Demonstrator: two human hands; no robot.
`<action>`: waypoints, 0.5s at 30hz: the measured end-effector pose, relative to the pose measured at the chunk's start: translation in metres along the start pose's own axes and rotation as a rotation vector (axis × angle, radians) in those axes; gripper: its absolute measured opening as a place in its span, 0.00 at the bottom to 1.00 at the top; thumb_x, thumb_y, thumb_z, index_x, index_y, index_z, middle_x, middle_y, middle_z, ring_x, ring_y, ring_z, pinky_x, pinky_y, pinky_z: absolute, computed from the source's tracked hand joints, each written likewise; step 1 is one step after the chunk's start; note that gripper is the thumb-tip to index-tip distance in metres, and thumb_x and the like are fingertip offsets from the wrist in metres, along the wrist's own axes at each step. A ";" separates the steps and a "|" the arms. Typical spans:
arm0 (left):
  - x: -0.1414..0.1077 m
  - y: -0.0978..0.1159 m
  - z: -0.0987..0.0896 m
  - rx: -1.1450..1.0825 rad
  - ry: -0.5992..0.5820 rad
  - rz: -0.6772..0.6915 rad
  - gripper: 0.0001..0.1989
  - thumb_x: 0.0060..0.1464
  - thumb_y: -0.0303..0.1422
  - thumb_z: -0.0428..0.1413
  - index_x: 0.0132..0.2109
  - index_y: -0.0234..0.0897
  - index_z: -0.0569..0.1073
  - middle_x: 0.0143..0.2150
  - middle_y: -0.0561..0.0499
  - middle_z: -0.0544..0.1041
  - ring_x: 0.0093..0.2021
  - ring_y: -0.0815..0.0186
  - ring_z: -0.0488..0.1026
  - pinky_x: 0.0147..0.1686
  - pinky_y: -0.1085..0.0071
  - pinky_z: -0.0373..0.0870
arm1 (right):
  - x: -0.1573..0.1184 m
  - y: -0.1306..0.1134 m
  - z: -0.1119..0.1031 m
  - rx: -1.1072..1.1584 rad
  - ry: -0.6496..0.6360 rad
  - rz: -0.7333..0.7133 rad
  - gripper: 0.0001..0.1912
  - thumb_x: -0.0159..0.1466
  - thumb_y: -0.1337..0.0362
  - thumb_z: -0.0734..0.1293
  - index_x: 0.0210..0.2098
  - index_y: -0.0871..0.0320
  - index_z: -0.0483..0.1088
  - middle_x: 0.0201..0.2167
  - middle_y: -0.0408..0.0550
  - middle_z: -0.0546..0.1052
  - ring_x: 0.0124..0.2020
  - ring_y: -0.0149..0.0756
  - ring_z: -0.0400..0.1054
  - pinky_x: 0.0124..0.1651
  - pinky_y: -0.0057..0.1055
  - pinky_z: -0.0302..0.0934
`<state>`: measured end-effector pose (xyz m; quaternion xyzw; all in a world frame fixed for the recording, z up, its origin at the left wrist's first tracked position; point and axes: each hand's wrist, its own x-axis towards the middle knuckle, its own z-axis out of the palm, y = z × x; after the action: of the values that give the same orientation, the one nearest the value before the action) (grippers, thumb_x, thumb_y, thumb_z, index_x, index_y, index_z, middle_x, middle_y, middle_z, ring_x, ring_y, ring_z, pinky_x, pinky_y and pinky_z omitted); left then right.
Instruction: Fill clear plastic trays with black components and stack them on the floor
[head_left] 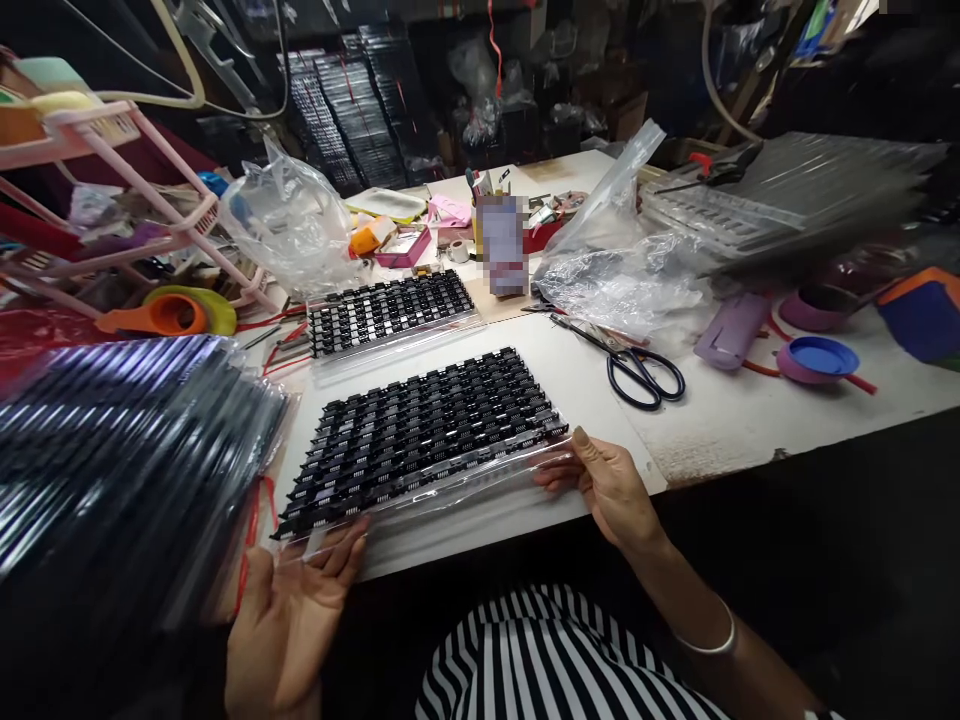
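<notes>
A clear plastic tray (457, 490) lies at a slant over the near edge of the table, filled with rows of small black toothed parts (420, 430). My left hand (289, 620) grips its near left corner, fingers underneath and thumb beside the edge. At the right corner, my right hand (611, 485) pinches the tray's rim, with the thumb on top and the fingers below. Farther back lies a second tray of similar black parts (390, 312). What exactly the black parts are, I cannot tell.
Stacked filled trays (135, 460) stand close on the left. Black-handled scissors (637, 375) lie to the right, near a purple holder (731, 330) and a blue-lined cup (817, 358). Crumpled plastic bags (289, 225), a pink rack (172, 210) and a propped phone (504, 245) are behind.
</notes>
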<state>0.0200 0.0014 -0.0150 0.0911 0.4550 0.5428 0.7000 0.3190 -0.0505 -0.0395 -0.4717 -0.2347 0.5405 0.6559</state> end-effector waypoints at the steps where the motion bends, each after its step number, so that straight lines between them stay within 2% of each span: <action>1: -0.001 0.000 0.002 -0.017 -0.025 0.012 0.23 0.60 0.47 0.41 0.54 0.44 0.71 0.45 0.42 0.78 0.45 0.52 0.76 0.37 0.60 0.77 | 0.001 0.000 -0.001 -0.030 0.029 -0.043 0.20 0.62 0.50 0.64 0.29 0.61 0.74 0.27 0.53 0.79 0.25 0.41 0.74 0.27 0.33 0.66; 6: -0.002 -0.003 0.002 -0.109 -0.182 0.016 0.22 0.58 0.49 0.44 0.52 0.47 0.71 0.49 0.43 0.77 0.49 0.51 0.73 0.40 0.58 0.75 | 0.006 0.004 -0.005 -0.036 0.089 -0.142 0.17 0.62 0.52 0.65 0.30 0.60 0.73 0.23 0.50 0.79 0.22 0.36 0.73 0.27 0.29 0.64; 12: 0.006 -0.006 -0.014 -0.070 -0.371 0.069 0.22 0.62 0.43 0.41 0.45 0.36 0.75 0.49 0.35 0.76 0.53 0.49 0.69 0.45 0.57 0.72 | 0.005 0.009 -0.007 -0.045 0.112 -0.175 0.17 0.62 0.52 0.65 0.31 0.62 0.73 0.23 0.50 0.79 0.22 0.33 0.73 0.28 0.27 0.65; 15: 0.009 -0.007 -0.018 -0.056 -0.424 0.073 0.23 0.63 0.43 0.40 0.42 0.34 0.76 0.50 0.31 0.74 0.55 0.48 0.67 0.46 0.57 0.71 | 0.003 0.010 -0.008 -0.048 0.119 -0.181 0.18 0.61 0.52 0.65 0.31 0.62 0.73 0.23 0.50 0.78 0.21 0.33 0.72 0.27 0.27 0.65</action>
<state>0.0113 -0.0002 -0.0342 0.2002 0.2787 0.5488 0.7622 0.3217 -0.0510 -0.0523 -0.4954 -0.2498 0.4445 0.7033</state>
